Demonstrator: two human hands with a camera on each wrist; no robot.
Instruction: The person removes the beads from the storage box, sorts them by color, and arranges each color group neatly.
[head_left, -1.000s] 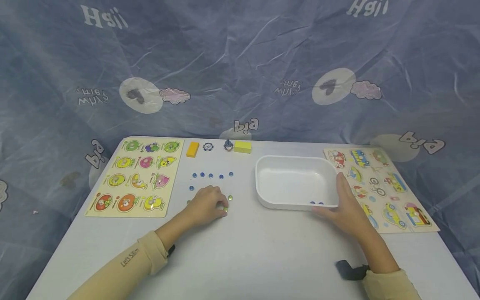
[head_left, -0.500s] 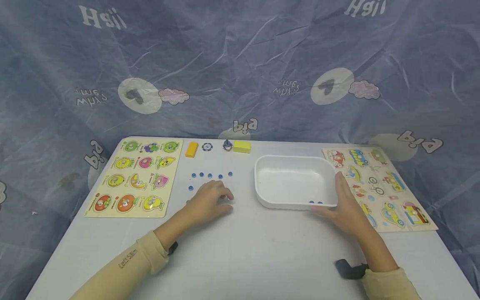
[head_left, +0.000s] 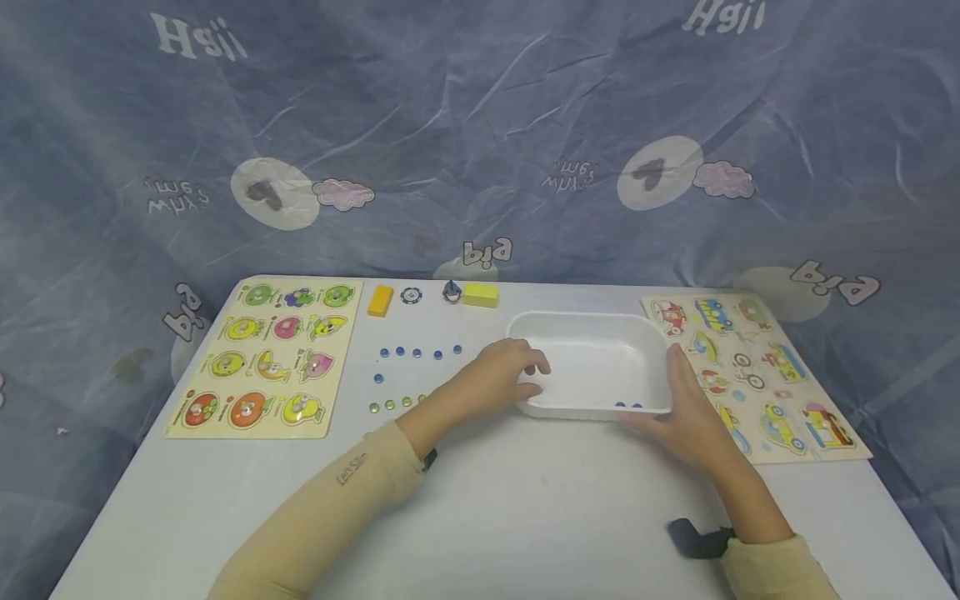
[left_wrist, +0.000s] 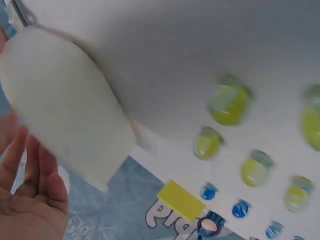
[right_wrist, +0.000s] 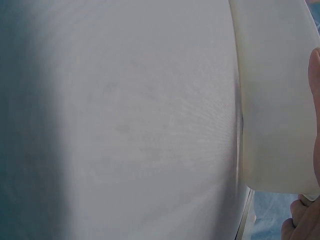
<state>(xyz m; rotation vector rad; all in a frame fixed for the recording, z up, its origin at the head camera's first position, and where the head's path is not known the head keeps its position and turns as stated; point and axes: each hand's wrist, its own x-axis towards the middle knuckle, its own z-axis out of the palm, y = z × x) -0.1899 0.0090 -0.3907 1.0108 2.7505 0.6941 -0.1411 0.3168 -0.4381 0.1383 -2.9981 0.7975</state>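
My right hand (head_left: 693, 417) grips the right end of a white plastic tray (head_left: 592, 317), thumb along the near side and fingers on the end wall. Two small blue glass beads (head_left: 628, 406) lie in its near right part. My left hand (head_left: 498, 379) is over the tray's left end, thumb and fingers apart. Nothing shows between them, though part of the palm is hidden. In the left wrist view, the left hand (left_wrist: 32, 210) appears beside the tray (left_wrist: 67, 105). Green beads (head_left: 389, 405) lie on the table, some behind the left forearm; blue beads (head_left: 417, 353) lie farther back.
A fruit puzzle board (head_left: 270, 358) lies at the left, a vehicle puzzle board (head_left: 757, 375) at the right, partly behind the right hand. Along the back edge are an orange block (head_left: 380, 301), a round chip (head_left: 411, 296), a small penguin-like figure (head_left: 452, 292) and a yellow block (head_left: 480, 295).
My left hand has moved right from the green beads to the tray's left end, its finger and thumb now parted. The green beads it touched are no longer in sight. The right hand keeps its grip.
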